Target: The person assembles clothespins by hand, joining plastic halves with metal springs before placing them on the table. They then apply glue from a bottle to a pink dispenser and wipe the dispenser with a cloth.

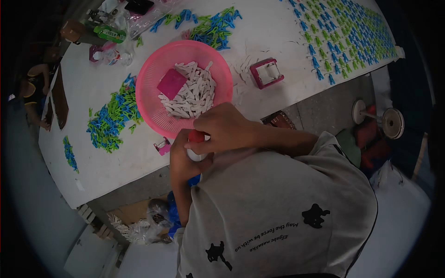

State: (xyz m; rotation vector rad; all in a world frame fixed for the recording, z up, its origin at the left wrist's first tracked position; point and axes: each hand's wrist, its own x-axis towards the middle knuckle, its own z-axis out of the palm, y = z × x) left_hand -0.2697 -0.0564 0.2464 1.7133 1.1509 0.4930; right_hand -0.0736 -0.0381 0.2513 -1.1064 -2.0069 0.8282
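Note:
Both of my hands meet close to my chest, at the table's front edge, around a small white container with a red cap (196, 136). My left hand (181, 160) is closed round its white body, most of which is hidden by the fingers. The fingers of my right hand (225, 127) are closed on the red top. Just beyond my hands stands a round pink plastic basket (146, 88). Inside it lie many white strip-like pieces (197, 95) and a flat magenta square (172, 84).
Blue and green clothespins lie in a heap (111, 125), in another pile (215, 30), and in rows (343, 41). A magenta-and-white box (266, 73) and a small pink item (162, 147) flank the basket. Bottles (109, 34) stand back left; another person (37, 92) is far left.

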